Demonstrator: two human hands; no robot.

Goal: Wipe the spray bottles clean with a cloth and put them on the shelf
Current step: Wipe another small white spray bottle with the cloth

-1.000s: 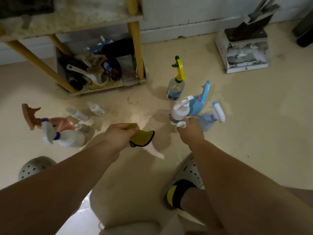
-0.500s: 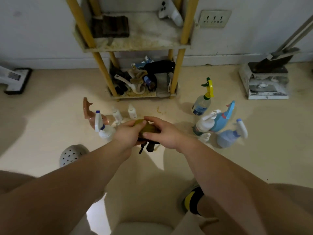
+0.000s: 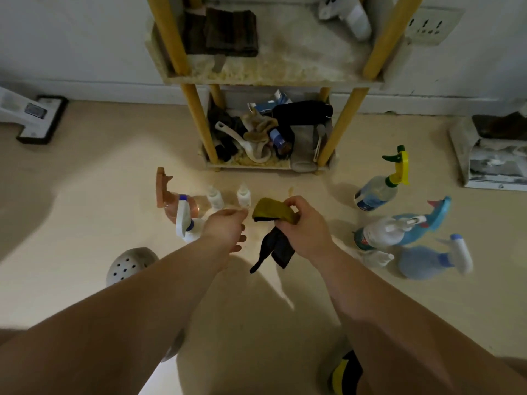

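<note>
Several spray bottles stand on the floor (image 3: 85, 181) around you, none yet on the shelf (image 3: 273, 78). At your left, the peach bottle (image 3: 171, 201) and the white bottle with the blue collar (image 3: 185, 223) crowd together just beside your left hand (image 3: 225, 232), with two small white bottles (image 3: 228, 195) just beyond it. That hand is empty, fingers relaxed and reaching forward; a careless reach could topple these neighbours, since they nearly touch one another. Your right hand (image 3: 305, 226) grips the yellow and dark cloth (image 3: 273, 220), fingers curled round its bunched middle, a dark tail dangling below. That loose tail could snag a trigger. At your right, four more bottles (image 3: 399, 223) cluster well apart from both hands, the pale blue one (image 3: 427, 260) apparently lying over.
</note>
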